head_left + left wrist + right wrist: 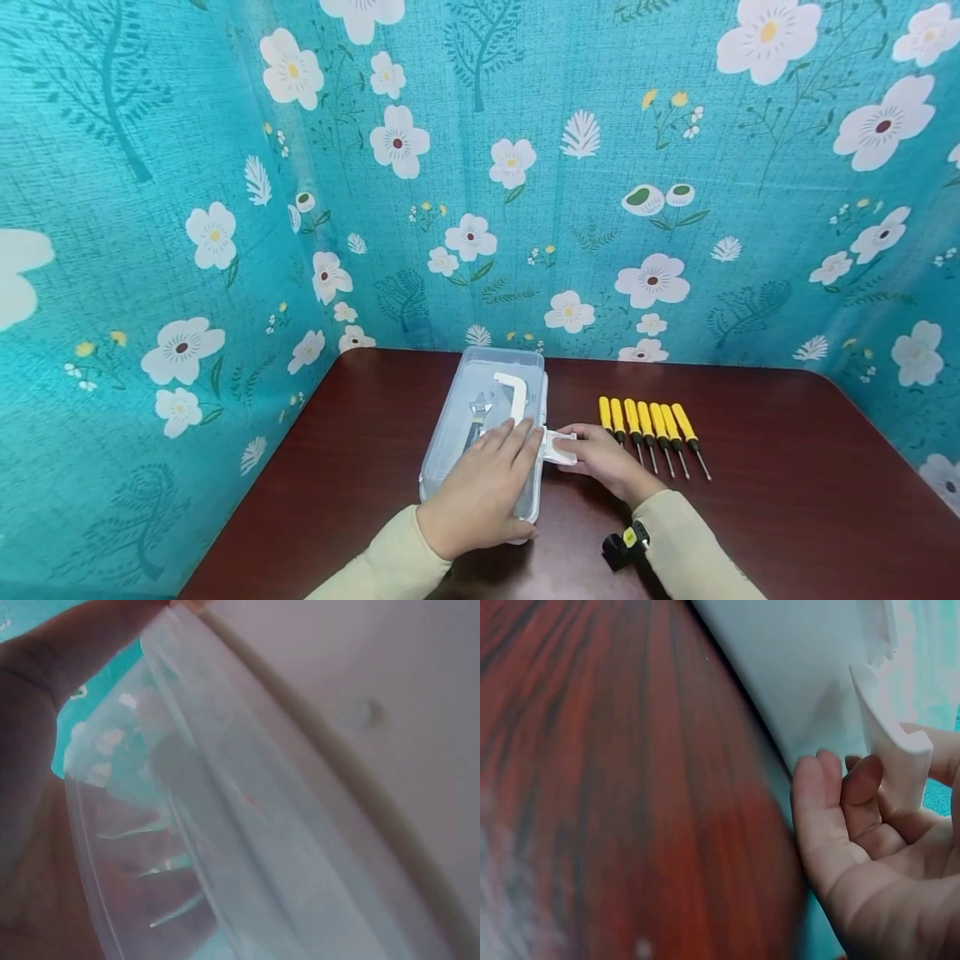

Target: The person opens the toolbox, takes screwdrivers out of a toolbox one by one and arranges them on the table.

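A translucent plastic storage box (504, 358) stands on the table with its lid on and a white carry handle (513, 387) on top. Through the lid an adjustable wrench (480, 407) shows. My left hand (483, 483) rests on the lid with its fingers extended across it, the thumb by the near right corner. At the box's right side my right hand (603, 458) pinches a white latch (558, 447) between thumb and fingers. The latch (901, 754) sticks outward from the box wall (802, 675) in the right wrist view.
Several yellow-handled screwdrivers (645, 421) lie in a row right of the box, tips toward me. A small black strap piece (617, 550) is at the right wrist. A flowered teal cloth (510, 250) hangs behind the dark wooden table (787, 467).
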The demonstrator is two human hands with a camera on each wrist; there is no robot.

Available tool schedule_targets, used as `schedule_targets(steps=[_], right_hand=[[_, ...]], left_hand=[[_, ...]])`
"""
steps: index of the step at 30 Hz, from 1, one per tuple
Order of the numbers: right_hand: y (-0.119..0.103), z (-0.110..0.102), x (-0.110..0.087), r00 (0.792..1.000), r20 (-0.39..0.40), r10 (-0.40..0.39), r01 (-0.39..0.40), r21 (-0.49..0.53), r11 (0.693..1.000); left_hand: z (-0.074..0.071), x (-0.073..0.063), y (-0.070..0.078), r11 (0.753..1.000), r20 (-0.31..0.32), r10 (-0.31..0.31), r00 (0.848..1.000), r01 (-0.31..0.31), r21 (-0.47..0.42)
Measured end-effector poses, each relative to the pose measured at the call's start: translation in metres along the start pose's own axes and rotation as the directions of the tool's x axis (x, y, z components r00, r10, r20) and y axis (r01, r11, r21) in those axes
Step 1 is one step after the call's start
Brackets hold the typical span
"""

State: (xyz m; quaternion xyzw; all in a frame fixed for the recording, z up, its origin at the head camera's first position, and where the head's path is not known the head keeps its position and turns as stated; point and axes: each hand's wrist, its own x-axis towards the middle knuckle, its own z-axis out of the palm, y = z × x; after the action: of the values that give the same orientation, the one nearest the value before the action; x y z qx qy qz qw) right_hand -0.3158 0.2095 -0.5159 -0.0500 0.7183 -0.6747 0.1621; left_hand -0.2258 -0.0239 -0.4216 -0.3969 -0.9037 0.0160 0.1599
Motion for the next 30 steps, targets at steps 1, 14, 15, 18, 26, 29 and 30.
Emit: schedule_targets(steps=[1, 14, 15, 18, 26, 29, 30], right_hand=[[-0.001, -0.001, -0.001, 1.000, 0.001, 0.003, -0.003, 0.016, 1.000], [-0.013, -0.006, -0.006, 0.994, 0.110, -0.013, -0.012, 0.224, 0.975], [-0.014, -0.006, -0.006, 0.992, 0.121, -0.026, -0.004, 0.239, 0.971], [-0.014, -0.005, -0.006, 0.989, 0.136, -0.057, 0.019, 0.262, 0.965], [-0.023, 0.006, -0.005, 0.996, 0.080, -0.051, 0.032, 0.224, 0.974], [-0.025, 0.014, -0.004, 0.998, 0.045, -0.034, 0.024, 0.207, 0.978], [-0.025, 0.017, -0.004, 0.999, 0.030, -0.028, 0.022, 0.202, 0.979]], left_hand=[[0.000, 0.000, -0.001, 1.000, 0.009, -0.009, 1.000, 0.009, 0.005], [-0.002, -0.002, -0.006, 1.000, 0.058, -0.018, 0.998, 0.017, 0.017], [-0.002, -0.001, -0.006, 1.000, 0.056, -0.017, 0.998, 0.016, 0.019], [-0.002, -0.001, -0.007, 1.000, 0.053, -0.016, 0.998, 0.014, 0.026], [-0.002, -0.001, -0.007, 0.999, 0.041, -0.007, 0.999, 0.005, 0.037], [-0.003, -0.001, -0.007, 1.000, 0.045, -0.007, 0.999, 0.006, 0.030], [-0.003, -0.001, -0.007, 1.000, 0.046, -0.008, 0.999, 0.007, 0.027]])
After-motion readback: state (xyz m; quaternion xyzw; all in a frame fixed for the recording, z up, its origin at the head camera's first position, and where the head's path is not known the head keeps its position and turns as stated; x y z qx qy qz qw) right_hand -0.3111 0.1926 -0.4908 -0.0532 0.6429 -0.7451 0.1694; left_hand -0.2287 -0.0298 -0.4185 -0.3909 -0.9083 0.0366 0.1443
